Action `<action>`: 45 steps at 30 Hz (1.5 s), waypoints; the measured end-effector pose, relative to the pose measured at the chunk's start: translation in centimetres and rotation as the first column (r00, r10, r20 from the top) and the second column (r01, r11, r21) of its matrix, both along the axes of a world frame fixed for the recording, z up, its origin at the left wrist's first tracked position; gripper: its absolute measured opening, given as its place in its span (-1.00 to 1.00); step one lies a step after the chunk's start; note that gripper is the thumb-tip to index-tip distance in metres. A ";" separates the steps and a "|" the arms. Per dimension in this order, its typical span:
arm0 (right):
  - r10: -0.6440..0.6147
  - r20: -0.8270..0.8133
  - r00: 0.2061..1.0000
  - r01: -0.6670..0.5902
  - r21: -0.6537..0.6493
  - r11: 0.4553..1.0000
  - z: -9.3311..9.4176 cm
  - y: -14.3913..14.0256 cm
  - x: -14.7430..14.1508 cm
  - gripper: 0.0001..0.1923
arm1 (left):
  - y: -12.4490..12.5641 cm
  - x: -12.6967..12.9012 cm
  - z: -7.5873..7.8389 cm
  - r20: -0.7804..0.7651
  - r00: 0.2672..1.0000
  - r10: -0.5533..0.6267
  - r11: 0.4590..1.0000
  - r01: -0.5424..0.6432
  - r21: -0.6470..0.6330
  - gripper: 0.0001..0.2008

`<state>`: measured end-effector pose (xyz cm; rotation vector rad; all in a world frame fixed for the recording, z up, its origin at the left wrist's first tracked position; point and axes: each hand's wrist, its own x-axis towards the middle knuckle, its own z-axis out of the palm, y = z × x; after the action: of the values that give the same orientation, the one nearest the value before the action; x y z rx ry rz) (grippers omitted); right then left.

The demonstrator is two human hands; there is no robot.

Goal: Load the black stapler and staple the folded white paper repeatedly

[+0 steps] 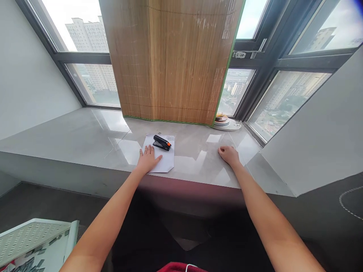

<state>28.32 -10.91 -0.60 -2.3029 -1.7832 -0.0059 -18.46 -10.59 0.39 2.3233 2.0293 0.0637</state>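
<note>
My left hand (pixel 148 158) lies flat with fingers spread on the near left corner of a white sheet of paper (pixel 166 158) on the grey stone windowsill (pixel 85 136). A black stapler with an orange tip (pixel 162 142) sits on the far part of that sheet, just beyond my fingertips and not touched. My right hand (pixel 228 154) rests on the bare sill to the right, fingers curled under, holding nothing that I can see.
A bamboo blind (pixel 176 60) hangs down to the sill behind the paper. A stack of plates (pixel 225 122) stands at the back right by the window. A white perforated tray (pixel 31 238) lies low at the left near the floor.
</note>
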 end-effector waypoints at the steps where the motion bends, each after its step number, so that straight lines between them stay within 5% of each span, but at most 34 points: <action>1: 0.000 0.004 1.000 0.000 0.000 1.000 0.0 0.1 0.0 -0.64 | -0.1 0.3 -0.2 -0.020 1.000 -0.007 1.000 0.007 0.000 -0.13; 9: -0.007 -0.009 1.000 0.007 0.027 1.000 0.0 0.1 -0.4 -0.65 | -1.8 6.7 -1.6 0.031 0.967 -0.252 0.968 0.251 0.019 -0.09; 17: 0.147 -0.182 0.972 -0.122 0.141 0.982 1.3 0.3 -2.6 -0.49 | -2.5 13.0 -2.7 0.085 0.973 -0.214 0.976 0.209 0.060 -0.05; 24: 0.587 -0.405 0.701 -0.463 0.368 0.806 0.3 2.3 -11.1 -0.52 | -3.5 13.7 -1.4 0.084 0.981 -0.174 0.984 0.170 0.051 -0.06; 28: 0.578 -0.456 0.677 -0.409 0.419 0.811 0.1 2.4 -11.3 -0.82 | -3.9 13.9 -0.7 0.068 0.986 -0.152 0.988 0.150 0.024 -0.05; 37: 0.559 -0.541 0.628 -0.411 0.379 0.829 0.7 0.8 -9.7 -0.77 | -3.5 14.4 -1.2 0.135 0.981 -0.139 0.990 0.133 0.056 -0.07; 42: 0.568 -0.488 0.663 -0.309 0.513 0.801 0.3 -0.4 -8.0 -0.44 | -1.9 13.4 -1.5 0.212 0.953 -0.215 0.976 0.204 0.072 -0.05; 45: 0.524 -0.514 0.679 -0.207 0.550 0.809 -0.1 -1.9 -6.7 -0.65 | 0.6 11.5 -1.2 0.274 0.907 -0.319 0.946 0.288 0.148 -0.32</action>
<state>21.60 -12.79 -0.73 -1.3244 -1.6052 0.3673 -6.97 -10.03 -0.83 2.4831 1.5429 0.4813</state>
